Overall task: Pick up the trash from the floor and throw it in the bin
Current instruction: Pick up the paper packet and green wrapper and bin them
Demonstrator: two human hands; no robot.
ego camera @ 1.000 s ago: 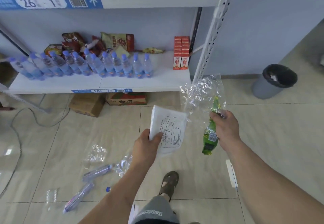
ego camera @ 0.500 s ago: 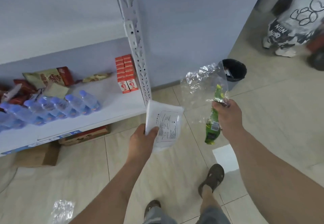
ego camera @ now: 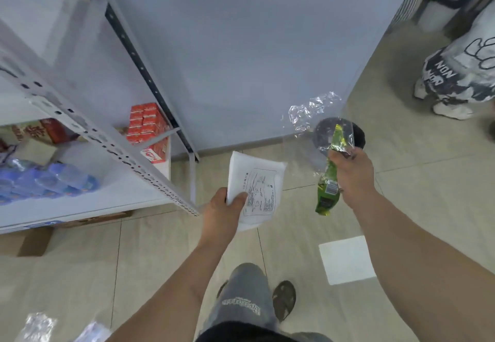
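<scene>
Hands (ego camera: 221,211) (ego camera: 351,171) grip white packet (ego camera: 258,191), green wrapper (ego camera: 328,191).

Soft, even light is filling the room, casting hardly any shadows; glare is glinting off the clear plastic wrap (ego camera: 313,112) at centre right; the shelf upright (ego camera: 88,130) is bowing at the left edge; corners are blurring.

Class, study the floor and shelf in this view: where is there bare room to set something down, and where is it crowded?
Bare tile lies between the shelf post and the bin, and around the white floor patch. Crowded: the shelf, with water bottles and red cartons, and the bottom-left floor, with clear plastic scraps.
</scene>
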